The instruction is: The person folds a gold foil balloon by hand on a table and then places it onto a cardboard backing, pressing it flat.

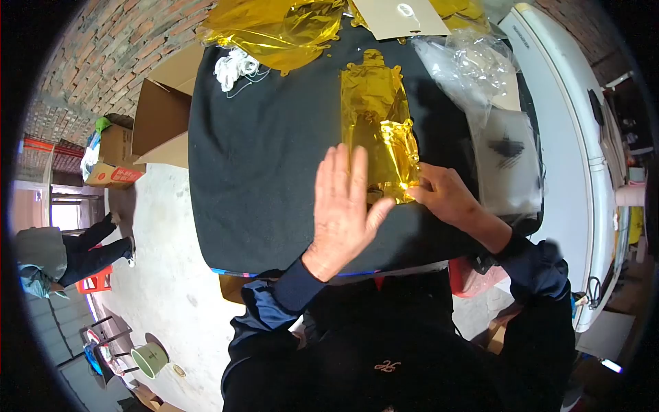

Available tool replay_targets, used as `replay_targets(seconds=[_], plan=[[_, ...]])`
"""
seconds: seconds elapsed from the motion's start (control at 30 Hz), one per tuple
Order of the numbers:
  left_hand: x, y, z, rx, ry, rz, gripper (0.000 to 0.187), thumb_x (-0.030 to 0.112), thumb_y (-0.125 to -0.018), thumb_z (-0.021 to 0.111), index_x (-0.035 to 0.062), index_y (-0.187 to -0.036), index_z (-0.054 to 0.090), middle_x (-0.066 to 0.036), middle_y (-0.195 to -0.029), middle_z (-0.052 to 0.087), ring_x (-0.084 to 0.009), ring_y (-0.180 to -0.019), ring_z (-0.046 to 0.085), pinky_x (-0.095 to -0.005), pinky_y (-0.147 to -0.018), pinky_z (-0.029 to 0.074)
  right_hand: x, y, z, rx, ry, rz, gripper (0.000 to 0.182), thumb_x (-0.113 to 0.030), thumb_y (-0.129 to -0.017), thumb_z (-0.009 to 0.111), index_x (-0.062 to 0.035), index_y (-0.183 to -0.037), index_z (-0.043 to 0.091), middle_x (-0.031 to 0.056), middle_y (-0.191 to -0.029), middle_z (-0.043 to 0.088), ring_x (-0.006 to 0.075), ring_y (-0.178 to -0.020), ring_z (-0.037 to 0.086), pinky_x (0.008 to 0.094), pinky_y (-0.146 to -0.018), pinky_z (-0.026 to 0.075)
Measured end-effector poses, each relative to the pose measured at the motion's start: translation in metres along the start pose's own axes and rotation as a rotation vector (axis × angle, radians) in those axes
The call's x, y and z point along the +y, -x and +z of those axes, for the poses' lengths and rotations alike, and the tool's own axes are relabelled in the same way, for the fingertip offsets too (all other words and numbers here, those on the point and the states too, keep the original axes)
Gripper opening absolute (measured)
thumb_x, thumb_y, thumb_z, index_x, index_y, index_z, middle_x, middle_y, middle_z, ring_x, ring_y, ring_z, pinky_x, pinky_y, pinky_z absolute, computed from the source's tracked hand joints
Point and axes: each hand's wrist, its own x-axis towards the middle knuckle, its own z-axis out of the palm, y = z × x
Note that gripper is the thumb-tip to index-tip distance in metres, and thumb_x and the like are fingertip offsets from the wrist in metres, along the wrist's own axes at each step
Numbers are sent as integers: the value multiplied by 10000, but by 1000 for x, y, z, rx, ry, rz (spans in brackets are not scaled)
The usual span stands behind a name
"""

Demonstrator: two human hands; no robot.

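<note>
A gold foil balloon, flat and folded into a long strip, lies on the black cloth with small tabs along its edges. My left hand is laid flat with fingers stretched, over the near left edge of the foil. At the near right corner, my right hand pinches the foil's edge between thumb and fingers. The foil there is creased and shiny. More gold foil balloons are spread at the far edge of the table.
The table has a black cloth. White string lies far left, a white card at the back, clear plastic bags at right. A cardboard box stands beside the table. Another person is at far left.
</note>
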Motion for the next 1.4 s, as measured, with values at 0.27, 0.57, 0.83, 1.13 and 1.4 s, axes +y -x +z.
replay_targets(seconds=[0.27, 0.57, 0.83, 1.13, 1.4], plan=[[-16, -5, -18, 66, -83, -218, 305, 333, -980, 775, 37, -909, 762, -89, -867, 633, -272, -873, 537, -433, -802, 370, 2, 2, -1, -6, -45, -3, 194, -126, -928, 740, 20, -1012, 647, 91, -759, 617, 168, -694, 571, 362, -655, 477], [-19, 8, -11, 64, -85, -184, 178, 208, -962, 761, 51, -883, 738, -89, -857, 623, -292, -881, 567, -442, -813, 376, 6, 1, 1, -7, -54, -21, 188, -124, -937, 747, 16, -980, 630, 61, -771, 615, 148, -719, 570, 346, -663, 469], [-17, 11, -3, 106, -200, -124, 127, 140, -895, 784, 66, -852, 690, -94, -870, 608, -302, -892, 570, -451, -812, 391, 6, -2, -1, -23, 48, -22, 287, -225, -920, 785, 28, -956, 654, 192, -829, 701, 367, -748, 706, 454, -700, 527], [-13, 8, -8, 83, -230, -114, 166, 136, -894, 776, 45, -994, 679, -128, -994, 618, -315, -952, 577, -454, -843, 409, 0, -11, -5, -67, 120, 14, 315, -229, -894, 781, 43, -864, 625, 147, -693, 626, 208, -625, 572, 417, -610, 453], [13, -8, -15, -111, 3, 205, 792, 295, -908, 790, 24, -1590, 490, -214, -1680, 437, -390, -1597, 365, -526, -1327, 263, -3, -16, -6, -101, 153, 43, 309, -252, -876, 785, 31, -885, 662, 220, -789, 677, 385, -764, 672, 486, -676, 502]])
